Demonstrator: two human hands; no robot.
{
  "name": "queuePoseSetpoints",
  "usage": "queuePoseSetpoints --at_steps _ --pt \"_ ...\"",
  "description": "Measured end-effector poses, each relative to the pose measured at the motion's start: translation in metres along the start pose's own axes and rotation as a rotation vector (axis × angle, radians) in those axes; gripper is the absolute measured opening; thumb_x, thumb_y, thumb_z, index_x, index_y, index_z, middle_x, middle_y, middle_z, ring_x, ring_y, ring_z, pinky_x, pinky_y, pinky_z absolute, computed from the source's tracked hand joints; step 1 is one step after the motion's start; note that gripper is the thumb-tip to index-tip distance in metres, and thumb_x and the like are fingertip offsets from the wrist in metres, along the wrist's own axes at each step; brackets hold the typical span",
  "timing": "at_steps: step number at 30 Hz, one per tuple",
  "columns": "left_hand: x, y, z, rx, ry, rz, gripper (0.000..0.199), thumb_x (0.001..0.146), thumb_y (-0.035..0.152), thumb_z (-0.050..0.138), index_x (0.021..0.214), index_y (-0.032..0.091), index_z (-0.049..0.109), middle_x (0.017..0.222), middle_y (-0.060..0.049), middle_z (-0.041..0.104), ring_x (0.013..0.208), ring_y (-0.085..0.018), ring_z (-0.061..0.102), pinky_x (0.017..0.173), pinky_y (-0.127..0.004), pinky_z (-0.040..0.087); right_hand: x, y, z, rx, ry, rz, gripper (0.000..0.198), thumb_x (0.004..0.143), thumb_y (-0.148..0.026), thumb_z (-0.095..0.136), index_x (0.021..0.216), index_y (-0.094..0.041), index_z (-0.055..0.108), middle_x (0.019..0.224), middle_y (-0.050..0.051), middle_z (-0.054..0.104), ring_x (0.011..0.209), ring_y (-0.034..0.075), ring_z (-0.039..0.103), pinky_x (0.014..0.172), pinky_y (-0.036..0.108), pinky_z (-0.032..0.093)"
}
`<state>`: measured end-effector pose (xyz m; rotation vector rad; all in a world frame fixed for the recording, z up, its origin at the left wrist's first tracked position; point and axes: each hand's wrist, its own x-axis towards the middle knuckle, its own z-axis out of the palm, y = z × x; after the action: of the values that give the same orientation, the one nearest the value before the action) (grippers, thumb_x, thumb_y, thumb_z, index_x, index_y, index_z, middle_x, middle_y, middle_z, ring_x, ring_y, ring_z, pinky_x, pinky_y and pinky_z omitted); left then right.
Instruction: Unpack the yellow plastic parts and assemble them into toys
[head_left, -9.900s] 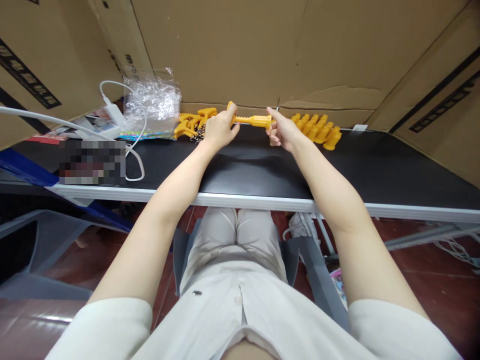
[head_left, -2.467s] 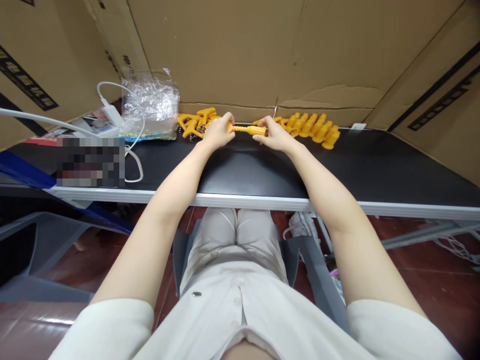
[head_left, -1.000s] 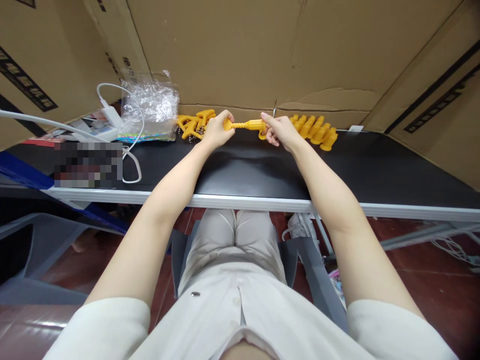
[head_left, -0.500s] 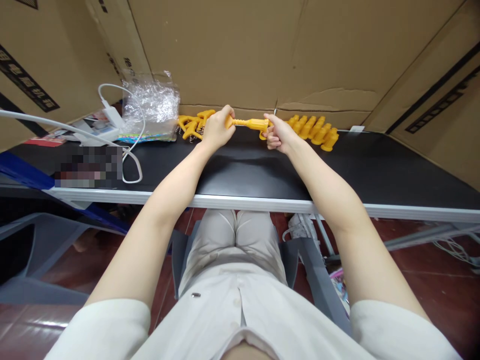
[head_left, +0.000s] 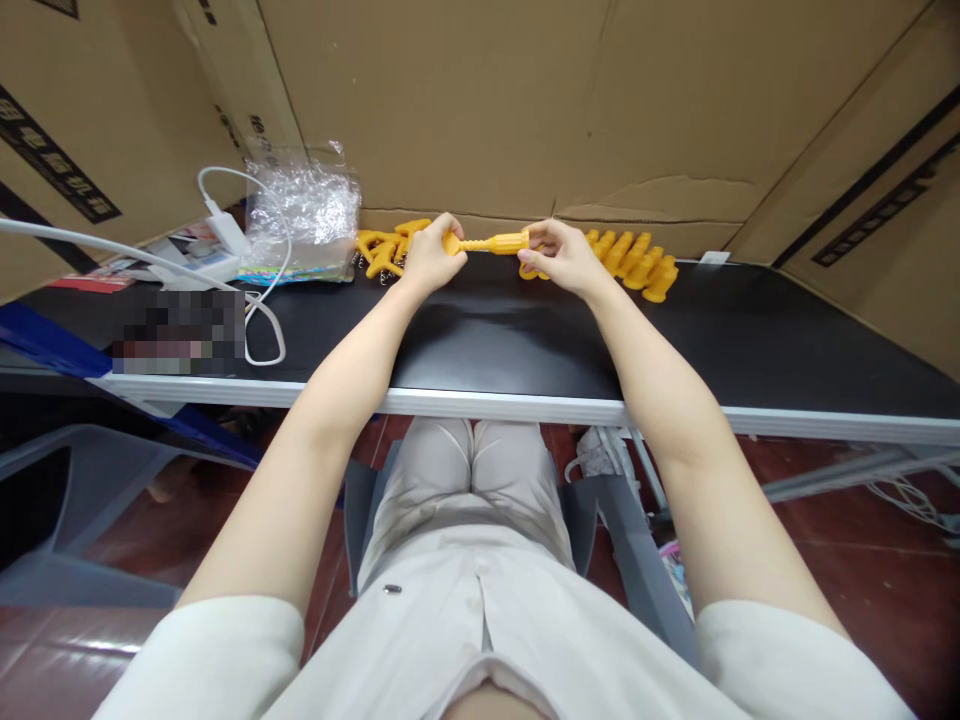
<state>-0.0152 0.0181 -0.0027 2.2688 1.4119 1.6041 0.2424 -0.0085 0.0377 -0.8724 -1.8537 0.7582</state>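
A long yellow plastic piece (head_left: 489,243) is held level just above the black table (head_left: 510,340) near its far edge. My left hand (head_left: 427,260) grips its left end. Around its thicker ribbed right end closes my right hand (head_left: 559,258). To the left lies a pile of yellow handle parts with small metal chains (head_left: 382,252). Behind my right hand a row of several yellow sleeves (head_left: 637,265) lies side by side.
A crumpled clear plastic bag (head_left: 304,205) sits at the back left, beside a white charger with a looped cable (head_left: 259,300). Cardboard sheets (head_left: 480,100) wall in the back and sides. Papers and a blurred patch (head_left: 180,328) lie at the left edge.
The yellow piece has shifted slightly left and lower since half a second ago. My right hand has turned, its fingers now wrapping over the ribbed end.
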Motion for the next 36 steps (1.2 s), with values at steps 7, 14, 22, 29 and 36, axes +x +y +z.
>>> queuePoseSetpoints --at_steps 7,14,22,29,36 --pt "-0.003 0.006 -0.006 0.044 -0.026 0.046 0.026 0.074 0.008 0.071 0.092 0.024 0.063 0.081 -0.001 0.065 0.095 -0.027 0.073 0.099 -0.045 0.054 -0.008 -0.010 0.003 -0.051 -0.043 0.056 0.064 0.076 -0.081 0.080 0.084 -0.021 0.059 0.069 0.002 0.067 0.057 0.014 0.065 0.057 0.026 0.054" --pt "-0.004 0.021 -0.012 0.130 -0.037 0.011 0.028 0.074 0.010 0.067 0.097 0.024 0.062 0.086 -0.003 0.070 0.094 -0.027 0.072 0.095 -0.042 0.053 -0.008 -0.021 0.012 0.000 0.037 0.198 0.067 0.083 -0.084 0.072 0.070 -0.020 0.054 0.055 0.000 0.056 0.042 0.009 0.050 0.042 0.021 0.038" --pt "-0.006 0.029 -0.014 0.179 -0.042 -0.009 0.030 0.073 0.012 0.065 0.100 0.025 0.062 0.087 -0.002 0.072 0.089 -0.025 0.070 0.092 -0.037 0.052 -0.007 -0.029 0.021 0.156 0.063 0.402 0.064 0.089 -0.076 0.071 0.065 -0.021 0.050 0.045 -0.002 0.043 0.037 0.007 0.037 0.034 0.019 0.027" --pt "-0.008 0.035 -0.016 0.199 -0.064 -0.005 0.030 0.075 0.017 0.066 0.104 0.025 0.064 0.092 -0.003 0.074 0.090 -0.026 0.070 0.092 -0.037 0.052 -0.005 -0.033 0.022 0.275 0.078 0.535 0.059 0.095 -0.069 0.065 0.067 -0.022 0.045 0.047 -0.006 0.035 0.037 0.005 0.024 0.032 0.016 0.019" --pt "-0.009 0.037 -0.016 0.201 -0.074 0.001 0.026 0.078 0.022 0.069 0.103 0.025 0.065 0.088 -0.003 0.073 0.090 -0.025 0.070 0.093 -0.037 0.053 -0.005 -0.038 0.020 0.272 0.027 0.688 0.054 0.102 -0.066 0.053 0.070 -0.023 0.045 0.043 -0.009 0.023 0.036 0.006 0.014 0.031 0.017 0.017"
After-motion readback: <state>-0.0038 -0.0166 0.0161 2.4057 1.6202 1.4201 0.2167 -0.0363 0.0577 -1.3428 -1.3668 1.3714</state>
